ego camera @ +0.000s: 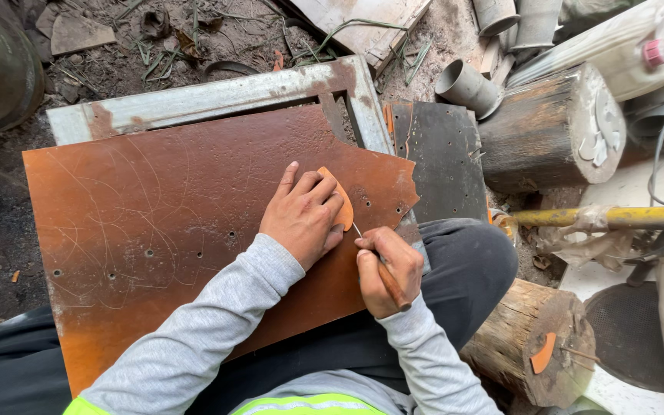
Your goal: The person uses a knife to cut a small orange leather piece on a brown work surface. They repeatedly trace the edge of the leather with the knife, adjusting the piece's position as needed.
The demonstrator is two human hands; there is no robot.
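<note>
A large rusty metal sheet point(155, 223) lies across my lap and a grey metal frame point(217, 96). My left hand point(301, 215) presses a small orange leaf-shaped template point(341, 201) flat on the sheet near its jagged right edge. My right hand point(384, 270) grips a thin scriber with a wooden handle point(388, 283); its metal tip touches the sheet right beside the template's lower edge. Fine scratch lines and several small holes mark the sheet.
A wooden log stump point(528, 338) with another orange piece point(543, 353) on it stands at my right. A bigger log point(555, 131), grey pipe sections point(466, 86), a yellow rod point(601, 218) and a dark metal plate point(443, 157) crowd the right side. Dirt ground lies behind.
</note>
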